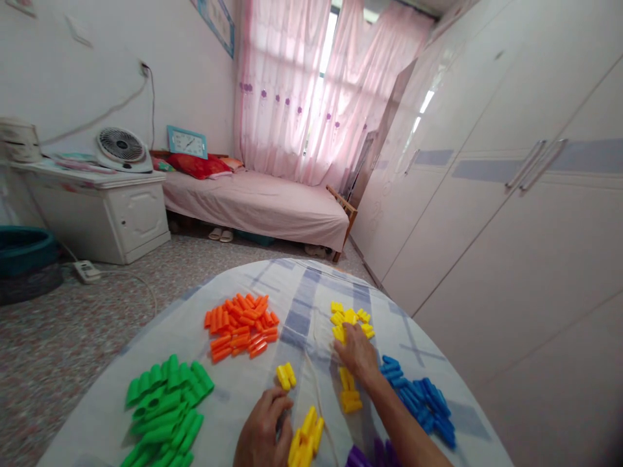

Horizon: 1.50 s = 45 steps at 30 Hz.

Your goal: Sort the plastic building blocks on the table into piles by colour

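Note:
Small tube-shaped yellow plastic pieces lie in several groups on the cloth-covered table. At the far group of yellow pieces (350, 316), my right hand (357, 353) reaches forward, its fingers bent down onto a piece at the near edge; the fingertips are partly hidden. More yellow pieces (350, 401) lie just below its wrist. My left hand (265, 428) rests near the front edge, fingers loosely curled with a gap beside the thumb and nothing visible in them. Just beyond its fingertips is a yellow pair (286, 376), and to its right a yellow cluster (306, 438).
Orange pieces (243, 324) and green pieces (168, 412) are heaped on the left of the table (287, 279). Blue pieces (423, 402) lie right of my forearm, purple ones (360, 457) at the front edge. Beyond are a bed (263, 198) and a wardrobe (487, 194).

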Tool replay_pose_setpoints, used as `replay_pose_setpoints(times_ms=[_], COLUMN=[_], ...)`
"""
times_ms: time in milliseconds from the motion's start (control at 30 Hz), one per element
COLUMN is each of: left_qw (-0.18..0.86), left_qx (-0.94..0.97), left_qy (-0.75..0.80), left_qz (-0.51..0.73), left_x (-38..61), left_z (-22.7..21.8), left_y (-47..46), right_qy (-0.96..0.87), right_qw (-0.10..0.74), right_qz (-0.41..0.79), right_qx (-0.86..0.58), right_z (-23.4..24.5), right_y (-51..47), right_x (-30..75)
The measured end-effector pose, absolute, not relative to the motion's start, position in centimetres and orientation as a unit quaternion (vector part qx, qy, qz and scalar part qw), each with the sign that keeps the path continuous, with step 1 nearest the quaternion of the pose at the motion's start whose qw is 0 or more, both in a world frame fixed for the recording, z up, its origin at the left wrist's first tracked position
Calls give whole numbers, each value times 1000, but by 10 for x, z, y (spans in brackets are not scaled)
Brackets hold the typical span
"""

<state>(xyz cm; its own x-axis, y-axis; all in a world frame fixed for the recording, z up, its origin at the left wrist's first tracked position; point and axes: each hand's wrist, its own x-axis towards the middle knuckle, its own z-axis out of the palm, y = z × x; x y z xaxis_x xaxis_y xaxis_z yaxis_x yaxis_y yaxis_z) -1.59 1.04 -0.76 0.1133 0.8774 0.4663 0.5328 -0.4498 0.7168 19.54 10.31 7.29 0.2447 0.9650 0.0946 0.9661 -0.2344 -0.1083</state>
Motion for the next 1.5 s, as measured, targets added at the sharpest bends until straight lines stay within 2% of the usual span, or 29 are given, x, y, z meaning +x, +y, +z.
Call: replay_pose_setpoints(times_ms=[267, 467, 567, 733, 867, 1000, 1100, 1233, 1367, 1500], left_qw=[165, 160, 154, 142, 127, 123, 122, 142, 161, 174], left_qx=[739, 739, 737, 749, 759, 758, 753, 742, 737, 736], left_qy=[475, 479, 483, 468, 452, 453, 452, 475, 493, 503], left_qz=[449, 446, 447, 447, 451, 453, 463, 451, 433, 418], left_x=[-19, -17, -17, -19, -21, -21, -20, -17, -15, -15], left_z=[-11, -10, -10, -14, -18, -20, -19, -14, -9, -5], left_y=[13, 13, 12, 14, 17, 18, 16, 11, 8, 7], right_qy=[-615, -653, -666, -664, -641, -625, -641, -682, -703, -716], right_qw=[85, 24, 7, 68, 138, 153, 126, 35, -4, 16], right_qz=[-18, 59, 61, 67, 42, 26, 59, 187, 186, 170], right_qx=[-783, -755, -744, -741, -754, -765, -755, -706, -686, -677], right_z=[107, 73, 56, 52, 74, 95, 93, 81, 76, 70], right_y=[139, 62, 37, 57, 102, 124, 103, 49, 16, 19], right_x=[208, 211, 207, 207, 213, 217, 218, 219, 220, 220])
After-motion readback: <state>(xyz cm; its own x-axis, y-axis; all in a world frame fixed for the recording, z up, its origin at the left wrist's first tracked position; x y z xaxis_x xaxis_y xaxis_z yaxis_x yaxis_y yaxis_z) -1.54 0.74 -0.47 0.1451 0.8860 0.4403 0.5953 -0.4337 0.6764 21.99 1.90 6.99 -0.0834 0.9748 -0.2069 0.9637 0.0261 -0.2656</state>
